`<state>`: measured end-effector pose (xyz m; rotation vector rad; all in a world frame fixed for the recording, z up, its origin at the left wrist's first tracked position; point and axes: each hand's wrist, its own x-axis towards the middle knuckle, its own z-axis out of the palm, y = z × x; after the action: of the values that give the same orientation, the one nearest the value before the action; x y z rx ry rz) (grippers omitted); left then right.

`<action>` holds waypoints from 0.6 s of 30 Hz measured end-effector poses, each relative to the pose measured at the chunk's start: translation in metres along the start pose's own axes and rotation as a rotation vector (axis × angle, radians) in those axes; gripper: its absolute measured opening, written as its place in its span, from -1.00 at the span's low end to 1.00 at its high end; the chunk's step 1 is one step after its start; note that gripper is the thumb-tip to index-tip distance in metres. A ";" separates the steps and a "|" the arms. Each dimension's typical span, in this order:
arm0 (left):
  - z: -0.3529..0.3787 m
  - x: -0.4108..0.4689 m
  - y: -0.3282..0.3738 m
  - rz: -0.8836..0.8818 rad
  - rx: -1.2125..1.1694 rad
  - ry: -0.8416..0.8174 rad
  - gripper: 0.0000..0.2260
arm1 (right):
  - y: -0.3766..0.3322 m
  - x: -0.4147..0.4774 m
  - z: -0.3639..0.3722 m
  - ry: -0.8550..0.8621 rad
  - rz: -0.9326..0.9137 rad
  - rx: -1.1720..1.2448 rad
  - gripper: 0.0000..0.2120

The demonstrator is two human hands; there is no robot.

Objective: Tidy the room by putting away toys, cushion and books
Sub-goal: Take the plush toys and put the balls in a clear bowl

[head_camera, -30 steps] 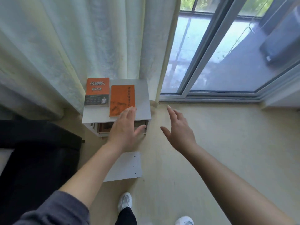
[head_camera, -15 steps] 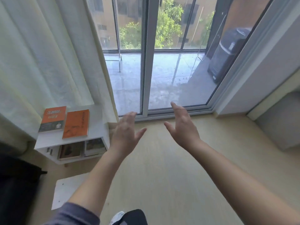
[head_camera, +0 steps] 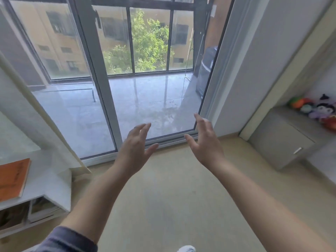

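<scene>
Between items, left hand (head_camera: 134, 151) and right hand (head_camera: 206, 142) spread, gripping nothing. Seems done with the orange book (head_camera: 12, 179) on the shelf (head_camera: 51, 180); needs remaining clutter found next.

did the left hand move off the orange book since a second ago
Yes: the left hand has left the orange book, now well right of the white side table.

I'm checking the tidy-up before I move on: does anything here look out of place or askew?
Nothing spilled or damaged. The orange book lies flat on top of the white shelf, not in its compartments with the other books, and plush toys sit in a loose heap on the grey cabinet at right.
</scene>
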<state>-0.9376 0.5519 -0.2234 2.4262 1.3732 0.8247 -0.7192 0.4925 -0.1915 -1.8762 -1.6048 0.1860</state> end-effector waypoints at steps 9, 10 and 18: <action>0.124 0.146 0.147 0.031 -0.060 -0.048 -0.42 | 0.175 0.085 -0.111 0.044 0.126 -0.018 -0.37; 0.130 0.153 0.156 0.041 -0.058 -0.048 -0.42 | 0.184 0.088 -0.118 0.047 0.136 -0.025 -0.38; 0.223 0.199 0.274 0.042 -0.027 -0.036 -0.47 | 0.329 0.105 -0.202 0.050 0.099 0.001 -0.37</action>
<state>-0.5339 0.5898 -0.2086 2.4452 1.2940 0.8003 -0.3187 0.5007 -0.1861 -1.9459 -1.4793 0.1807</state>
